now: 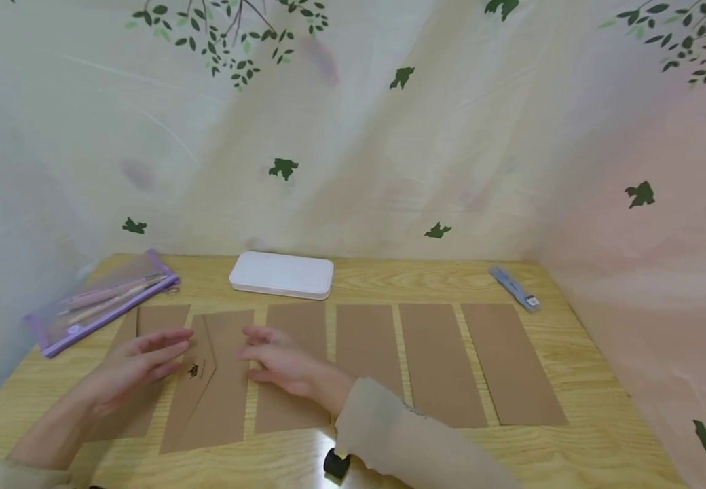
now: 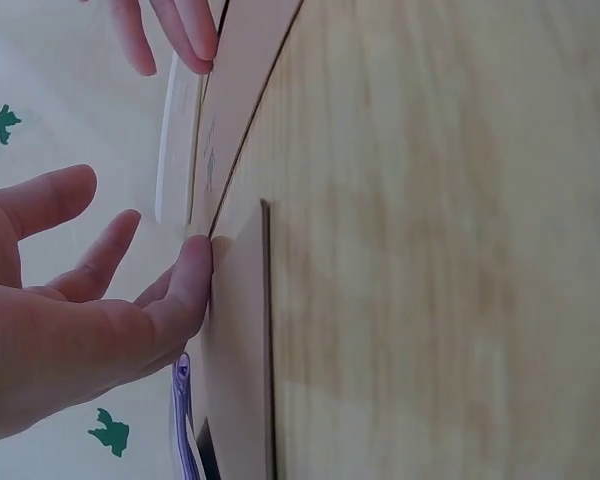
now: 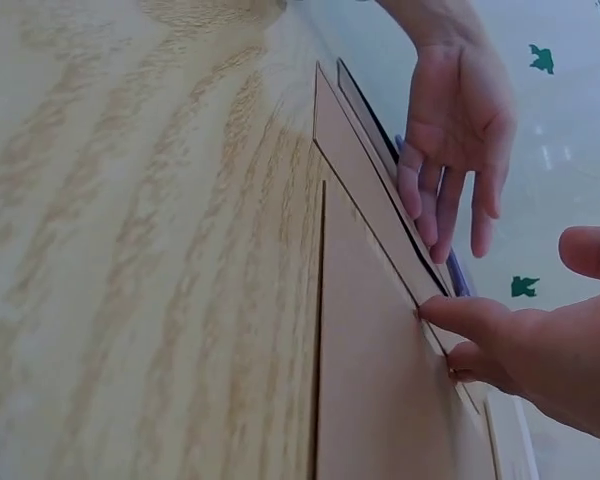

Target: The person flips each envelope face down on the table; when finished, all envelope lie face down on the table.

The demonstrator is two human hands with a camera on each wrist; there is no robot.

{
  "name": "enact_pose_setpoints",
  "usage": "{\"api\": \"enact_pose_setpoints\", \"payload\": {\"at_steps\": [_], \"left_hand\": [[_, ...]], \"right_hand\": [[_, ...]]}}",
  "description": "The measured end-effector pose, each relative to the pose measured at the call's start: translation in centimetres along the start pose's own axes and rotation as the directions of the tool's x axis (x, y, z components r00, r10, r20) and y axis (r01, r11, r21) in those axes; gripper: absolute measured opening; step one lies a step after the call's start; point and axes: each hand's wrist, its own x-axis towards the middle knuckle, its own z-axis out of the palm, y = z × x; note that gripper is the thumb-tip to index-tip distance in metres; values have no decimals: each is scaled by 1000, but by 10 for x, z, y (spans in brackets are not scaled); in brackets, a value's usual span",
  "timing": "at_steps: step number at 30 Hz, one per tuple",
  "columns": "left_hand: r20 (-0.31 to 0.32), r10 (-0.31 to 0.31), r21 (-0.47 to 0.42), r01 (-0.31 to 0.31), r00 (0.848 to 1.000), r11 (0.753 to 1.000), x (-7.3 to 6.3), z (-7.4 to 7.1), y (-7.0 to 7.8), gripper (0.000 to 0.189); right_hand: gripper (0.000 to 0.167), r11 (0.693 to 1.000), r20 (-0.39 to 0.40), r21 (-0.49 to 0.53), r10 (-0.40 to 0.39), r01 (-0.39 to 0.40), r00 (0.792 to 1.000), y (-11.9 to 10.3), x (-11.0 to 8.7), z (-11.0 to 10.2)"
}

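A brown kraft envelope [image 1: 225, 387], flap side up with a small dark print, lies on the wooden table between the two hands. My left hand [image 1: 136, 367] reaches over the leftmost envelope [image 1: 166, 316], with its loosely extended fingers at the printed envelope's left edge. From the other side my right hand [image 1: 288, 363] has its relaxed fingertips right at that envelope's right edge, above the third envelope [image 1: 301, 319]. In the left wrist view, the left fingertips [image 2: 195, 265] are close by the envelope edge. Neither hand grips anything.
Three more plain brown envelopes stretch rightward in the row, the last [image 1: 512, 367] near the table's right side. Behind the row are a purple-trimmed zip pouch [image 1: 105, 288] holding pens, a white flat case [image 1: 282, 274] and a blue-grey slim packet [image 1: 514, 288].
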Motion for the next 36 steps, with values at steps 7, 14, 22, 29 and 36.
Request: {"api": "enact_pose_setpoints", "payload": {"at_steps": [7,14,22,29,36], "left_hand": [[-20,17,24,-17,1000,1000,0,4,-2,57],[7,32,17,-32,999,999,-1,5,-4,54],[0,-7,16,7,1000,1000,-1,5,0,58],[26,5,-5,-5,1000,1000,-1,2,-2,56],[22,7,-53,-6,1000,999,1,0,-4,51]], "right_hand": [[67,996,25,86,25,-27,999,1,2,0],[66,993,29,97,60,-63,998,1,6,-1],[63,993,27,85,82,-84,996,-4,7,-3],[62,992,29,88,90,-92,996,-5,5,-4],[61,993,19,82,89,-90,996,-5,6,-4]]}}
